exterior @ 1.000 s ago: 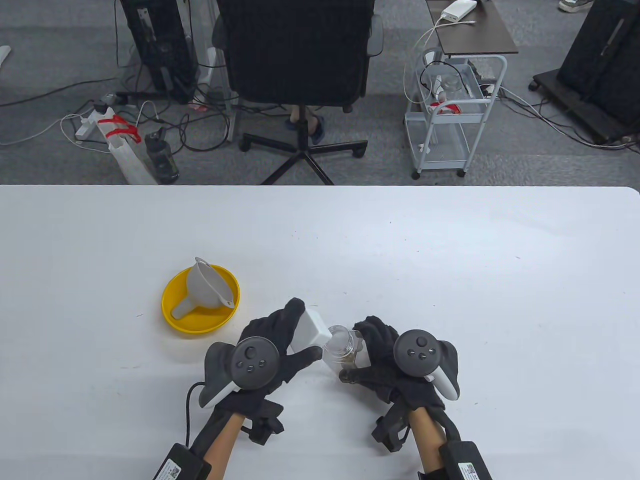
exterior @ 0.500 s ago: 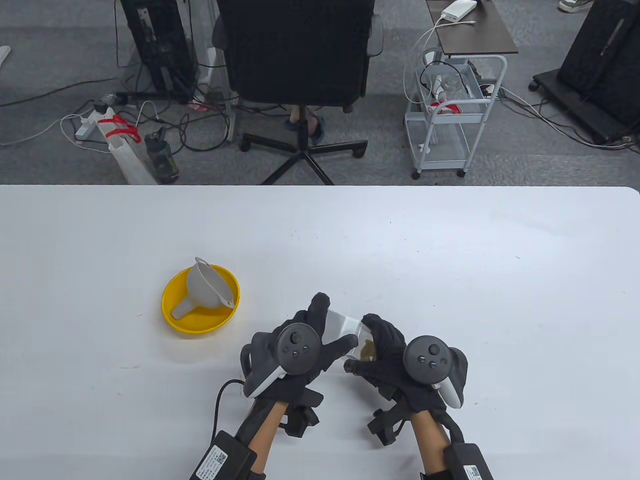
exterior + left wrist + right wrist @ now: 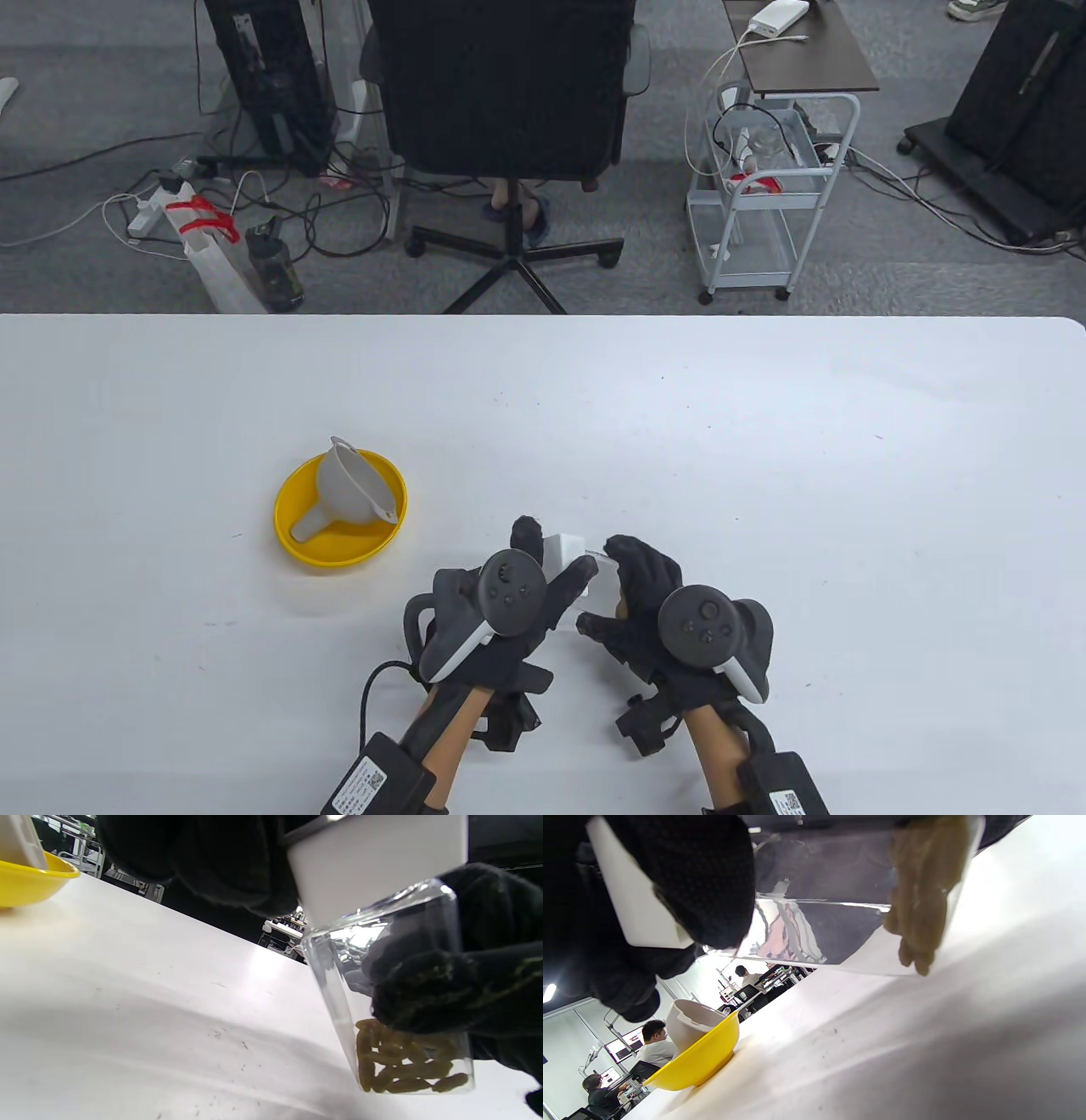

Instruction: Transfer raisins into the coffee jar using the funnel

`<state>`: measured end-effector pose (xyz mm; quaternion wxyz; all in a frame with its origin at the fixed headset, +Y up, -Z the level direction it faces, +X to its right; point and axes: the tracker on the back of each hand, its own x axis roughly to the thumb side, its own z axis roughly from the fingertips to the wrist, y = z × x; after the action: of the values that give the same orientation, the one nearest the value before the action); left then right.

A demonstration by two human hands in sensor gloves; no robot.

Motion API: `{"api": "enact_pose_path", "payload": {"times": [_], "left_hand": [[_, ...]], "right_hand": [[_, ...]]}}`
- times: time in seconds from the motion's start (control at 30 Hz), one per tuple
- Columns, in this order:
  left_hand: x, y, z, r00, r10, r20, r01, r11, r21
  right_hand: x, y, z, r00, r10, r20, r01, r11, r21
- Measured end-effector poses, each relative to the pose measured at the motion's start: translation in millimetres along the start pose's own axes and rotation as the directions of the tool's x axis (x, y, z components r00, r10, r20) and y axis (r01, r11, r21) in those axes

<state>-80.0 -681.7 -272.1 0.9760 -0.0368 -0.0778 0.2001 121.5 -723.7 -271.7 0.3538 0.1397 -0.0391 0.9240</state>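
A clear jar (image 3: 601, 586) with yellowish raisins (image 3: 403, 1065) at its bottom is held just above the table at the front centre. My right hand (image 3: 607, 586) grips the jar's body. My left hand (image 3: 556, 552) grips the white square lid (image 3: 563, 550), which lies against the jar's mouth, as the left wrist view (image 3: 377, 861) shows. The jar leans to the left. The right wrist view shows the jar (image 3: 818, 899), raisins (image 3: 920, 912) and lid (image 3: 636, 912) from below. A grey funnel (image 3: 348, 488) lies on its side in a yellow bowl (image 3: 339, 552) to the left.
The white table (image 3: 764, 475) runs wide to the right and behind the hands. The bowl stands about a hand's width left of my left hand. An office chair (image 3: 509, 102) and a wire cart (image 3: 755, 212) stand on the floor beyond the far edge.
My left hand has moved right with the lid, from beside the open jar mouth onto it. My right hand has shifted slightly left and turned the jar. Bowl and funnel are unmoved.
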Motion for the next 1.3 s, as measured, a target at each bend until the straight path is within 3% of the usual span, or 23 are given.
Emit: {"api": "enact_pose_path", "payload": {"times": [0.23, 0.33, 0.5, 0.7, 0.8, 0.9, 1.03, 1.13, 1.23, 1.3], "left_hand": [[-11, -6, -3, 0.980, 0.117, 0.160, -0.103, 0.990, -0.095], [-11, -6, 1, 0.963, 0.110, 0.244, -0.096, 0.993, -0.069], [-9, -6, 7, 0.944, 0.080, 0.321, -0.065, 0.996, -0.058], [-14, -9, 8, 0.960, 0.026, 0.280, -0.013, 0.999, -0.050], [-15, -8, 8, 0.969, 0.131, 0.208, -0.128, 0.991, -0.029], [-10, -6, 14, 0.974, 0.206, 0.096, -0.212, 0.976, 0.052], [-4, -6, 15, 0.988, 0.097, 0.120, -0.105, 0.992, 0.066], [-6, -10, 12, 0.975, 0.125, 0.185, -0.126, 0.992, -0.003], [-12, -12, 8, 0.934, 0.286, 0.215, -0.267, 0.957, -0.112], [-15, -11, 7, 0.921, 0.310, 0.236, -0.290, 0.950, -0.116]], "right_hand": [[-15, -4, -3, 0.990, -0.126, -0.063, 0.131, 0.988, 0.080], [-20, -5, -5, 0.971, -0.223, -0.090, 0.232, 0.966, 0.111], [-21, -7, -6, 0.969, -0.239, -0.066, 0.247, 0.956, 0.159], [-21, -7, -5, 0.975, -0.219, -0.033, 0.221, 0.958, 0.184], [-18, -8, -4, 0.969, -0.245, -0.012, 0.244, 0.956, 0.161], [-13, -8, -4, 0.971, -0.238, 0.004, 0.236, 0.964, 0.124], [-11, -10, -3, 0.974, -0.225, -0.007, 0.224, 0.966, 0.131], [-16, -11, -3, 0.977, -0.209, -0.038, 0.212, 0.967, 0.140], [-18, -11, -3, 0.975, -0.216, -0.048, 0.221, 0.962, 0.163], [-17, -11, -4, 0.972, -0.230, -0.050, 0.235, 0.957, 0.171]]}}
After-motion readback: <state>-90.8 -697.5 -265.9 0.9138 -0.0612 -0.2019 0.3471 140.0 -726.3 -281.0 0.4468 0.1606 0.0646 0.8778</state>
